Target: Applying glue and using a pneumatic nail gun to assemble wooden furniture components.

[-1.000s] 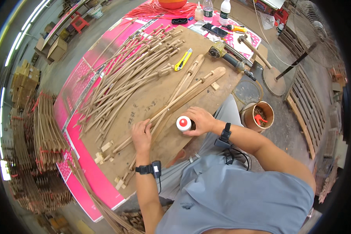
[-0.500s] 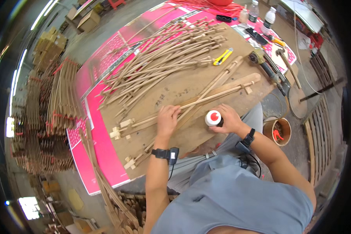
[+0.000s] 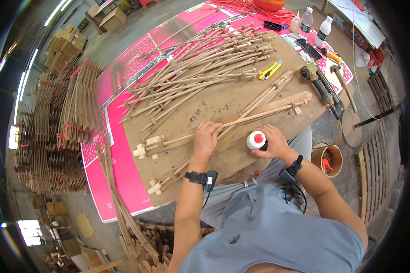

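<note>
My right hand (image 3: 274, 143) is closed round a white bottle with a red tip (image 3: 256, 141), seen from above over the near edge of the board. To its left, my left hand (image 3: 207, 138) has its fingers bent together on a thin wooden rod (image 3: 259, 116). That rod lies slantwise along a wider flat wooden strip (image 3: 284, 101), with a small block near its right end. A second pair of long wooden pieces (image 3: 278, 83) crosses it between my hands. Small pale wooden blocks (image 3: 156, 140) sit at the left ends.
Many thin wooden rods (image 3: 191, 68) lie heaped at the far side of the brown board (image 3: 232, 98). Nearby are a yellow cutter (image 3: 270, 70), a power tool (image 3: 321, 88), a hammer (image 3: 344, 86) and plastic bottles (image 3: 324, 31). A bucket (image 3: 330, 161) stands right of my leg.
The whole view has shifted slightly, so things appear further right. Both hands keep their places, the right still round the bottle and the left on the rod.
</note>
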Demonstrator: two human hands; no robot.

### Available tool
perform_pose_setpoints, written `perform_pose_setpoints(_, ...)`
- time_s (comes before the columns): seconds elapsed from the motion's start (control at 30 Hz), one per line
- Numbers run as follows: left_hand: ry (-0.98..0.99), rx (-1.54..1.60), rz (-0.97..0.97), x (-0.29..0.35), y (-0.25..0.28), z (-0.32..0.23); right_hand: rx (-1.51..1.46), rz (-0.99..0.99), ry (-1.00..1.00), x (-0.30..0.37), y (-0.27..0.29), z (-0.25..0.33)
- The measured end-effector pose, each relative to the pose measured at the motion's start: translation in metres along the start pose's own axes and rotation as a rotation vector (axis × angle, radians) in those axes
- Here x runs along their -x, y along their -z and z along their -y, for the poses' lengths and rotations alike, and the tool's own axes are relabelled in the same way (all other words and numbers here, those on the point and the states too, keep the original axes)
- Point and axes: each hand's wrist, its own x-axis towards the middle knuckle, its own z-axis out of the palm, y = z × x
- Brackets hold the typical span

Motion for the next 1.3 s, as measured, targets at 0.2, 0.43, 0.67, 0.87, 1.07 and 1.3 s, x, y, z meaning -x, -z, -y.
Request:
perform_pose_setpoints(0.2, 0.058, 0.02, 0.006, 0.002, 0.003, 0.005, -0.017, 0.009, 0.003, -0.002, 0.001, 0.001)
perform_pose_setpoints(0.43, 0.035, -0.002, 0.013, -0.001, 0.005, 0.002, -0.021, 0.007, -0.006, -0.003, 0.003, 0.003)
perform_pose_setpoints(0.67, -0.092, -0.234, 0.038, -0.002, 0.003, 0.01, -0.144, 0.022, -0.008, -0.002, 0.001, -0.007)
perform_pose_setpoints(0.87, -0.155, -0.257, 0.128, -0.001, 0.005, 0.03, -0.21, -0.207, -0.04, 0.019, 0.007, 0.004)
perform_pose_setpoints(1.07, -0.111, -0.223, 0.065, -0.006, 0.001, 0.022, -0.628, -0.062, -0.322, 0.057, 0.025, 0.016)
perform_pose_setpoints(1.3, -0.092, -0.213, 0.08, -0.008, 0.003, 0.02, -1.697, 0.339, -0.933, 0.053, -0.013, 0.008)
